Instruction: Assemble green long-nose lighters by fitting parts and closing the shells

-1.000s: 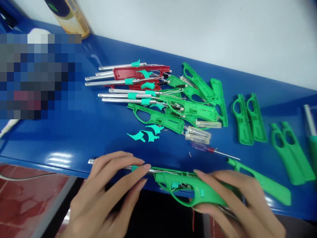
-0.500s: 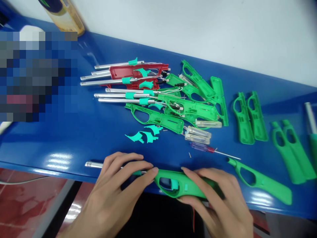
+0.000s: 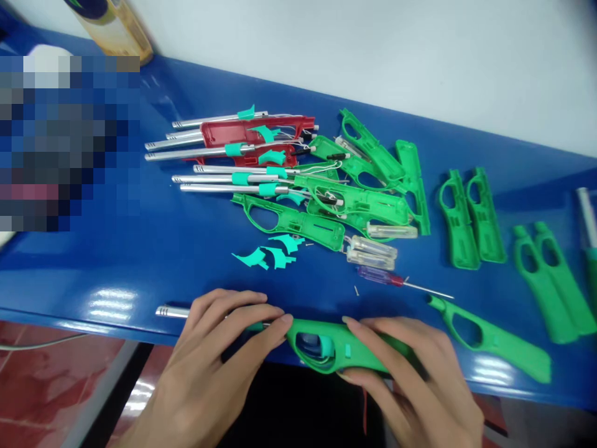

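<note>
Pinching, the right hand's grip [image 3: 410,367] closes on a smooth, glossy green plastic casing [image 3: 344,343], thumb at its lower edge and fingertips along the top. Arched over the slim, shiny metal tube [image 3: 172,311], the left hand [image 3: 219,361] has its fingertips pressed together at the casing's narrow nose. Both hands reach up from the bottom of the view, knuckles bent and backs showing. Casing and tube lie lengthwise along the near edge of the glossy blue counter [image 3: 140,249], the slotted tube tip pointing left, the handle right. A curved turquoise trigger [image 3: 325,346] shows inside the oval opening.
</note>
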